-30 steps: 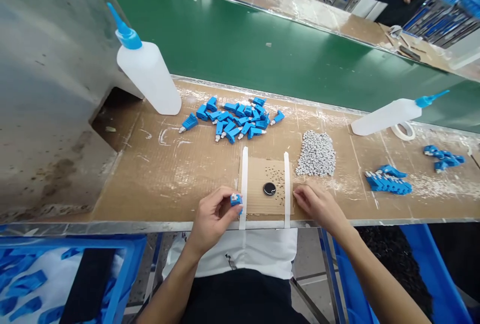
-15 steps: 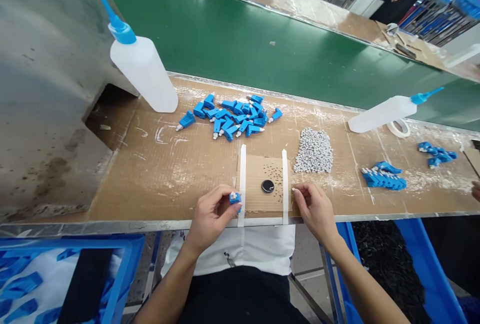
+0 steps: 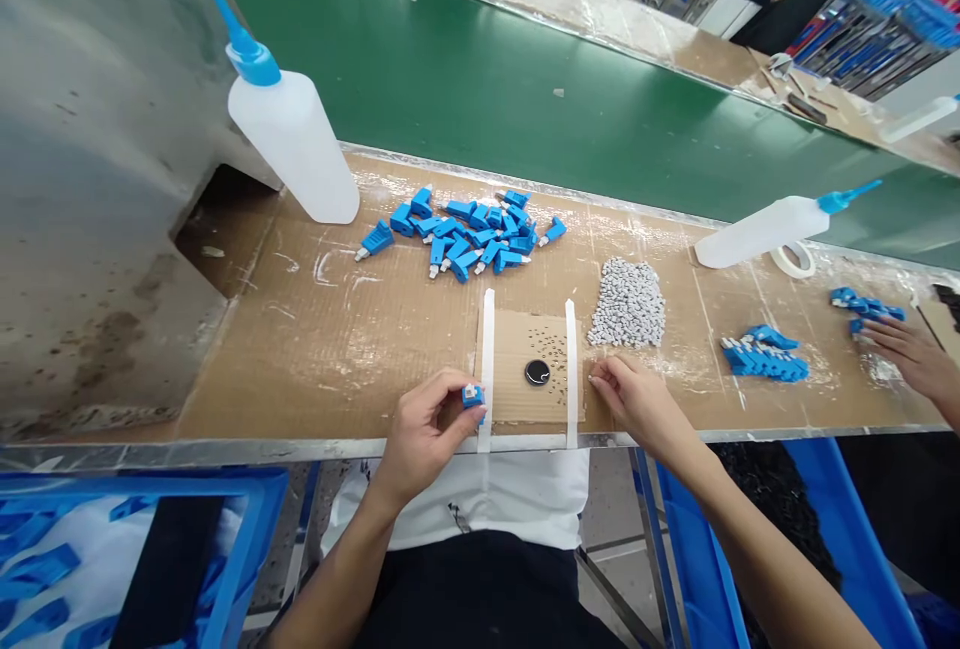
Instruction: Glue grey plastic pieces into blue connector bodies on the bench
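Note:
My left hand [image 3: 431, 421] pinches a small blue plastic part [image 3: 473, 396] with a pale tip facing up, at the left edge of a cardboard pad [image 3: 517, 407]. To the right of the pad, my right hand [image 3: 634, 399] is closed in a pinch; a tiny pale piece [image 3: 592, 379] shows at its fingertips, too small to make out well. On the pad, between two white tape strips, lies a round black disc [image 3: 537, 372] with a light streak on it, beside scattered dark specks. Beyond my right hand is a pile of small grey pieces [image 3: 628, 301].
Blue parts [image 3: 480, 229] lie heaped behind the pad; others stand in a row [image 3: 765, 357] at right. A white bottle [image 3: 296, 144] stands left, another [image 3: 761, 231] lies right by a tape roll [image 3: 793, 259]. A co-worker's hand [image 3: 911, 354] reaches in. Blue bins [image 3: 277, 509] sit below.
The co-worker's hand has come in from the right edge to the far blue parts. My right hand has shifted slightly; my left hand still holds the blue plastic part.

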Tool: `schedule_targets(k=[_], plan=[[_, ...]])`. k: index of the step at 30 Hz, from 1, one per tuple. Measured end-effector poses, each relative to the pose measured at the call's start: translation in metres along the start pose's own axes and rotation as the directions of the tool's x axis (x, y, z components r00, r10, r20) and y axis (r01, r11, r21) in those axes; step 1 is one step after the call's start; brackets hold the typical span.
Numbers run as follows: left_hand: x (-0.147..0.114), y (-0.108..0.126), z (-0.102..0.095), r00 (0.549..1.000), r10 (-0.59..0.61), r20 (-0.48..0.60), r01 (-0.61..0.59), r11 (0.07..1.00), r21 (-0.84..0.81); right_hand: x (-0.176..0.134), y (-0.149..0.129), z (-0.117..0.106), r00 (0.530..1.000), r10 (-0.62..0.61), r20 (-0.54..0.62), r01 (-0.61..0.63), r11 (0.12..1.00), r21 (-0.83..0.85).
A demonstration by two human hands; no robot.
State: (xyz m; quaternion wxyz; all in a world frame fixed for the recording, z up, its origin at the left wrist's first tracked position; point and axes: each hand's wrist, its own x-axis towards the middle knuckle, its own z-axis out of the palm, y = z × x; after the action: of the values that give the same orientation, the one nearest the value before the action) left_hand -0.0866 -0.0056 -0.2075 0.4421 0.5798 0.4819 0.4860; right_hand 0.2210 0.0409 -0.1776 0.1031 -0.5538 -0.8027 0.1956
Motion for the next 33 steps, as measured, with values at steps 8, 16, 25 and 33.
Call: schedule_targets(k=[8, 16, 25, 33], plan=[[-0.001, 0.0, 0.0, 1.0, -0.002, -0.011, 0.002, 1.0, -0.013, 0.002, 0.003, -0.001, 0.978, -0.177, 0.108, 0.185, 0.98, -0.072], [-0.001, -0.001, 0.001, 1.0, -0.005, -0.011, 0.005, 1.0, -0.015, -0.006, -0.002, 0.014, 0.964, -0.262, -0.038, 0.254, 0.956, -0.147], [-0.001, -0.001, 0.001, 1.0, -0.013, -0.01, 0.012, 1.0, -0.018, 0.011, -0.02, -0.007, 0.971, -0.239, 0.03, 0.239, 0.971, -0.006], [-0.002, 0.0, 0.0, 1.0, -0.016, -0.011, 0.016, 0.999, -0.037, 0.021, -0.045, 0.01, 0.967, -0.252, 0.029, 0.251, 0.968, 0.021]])
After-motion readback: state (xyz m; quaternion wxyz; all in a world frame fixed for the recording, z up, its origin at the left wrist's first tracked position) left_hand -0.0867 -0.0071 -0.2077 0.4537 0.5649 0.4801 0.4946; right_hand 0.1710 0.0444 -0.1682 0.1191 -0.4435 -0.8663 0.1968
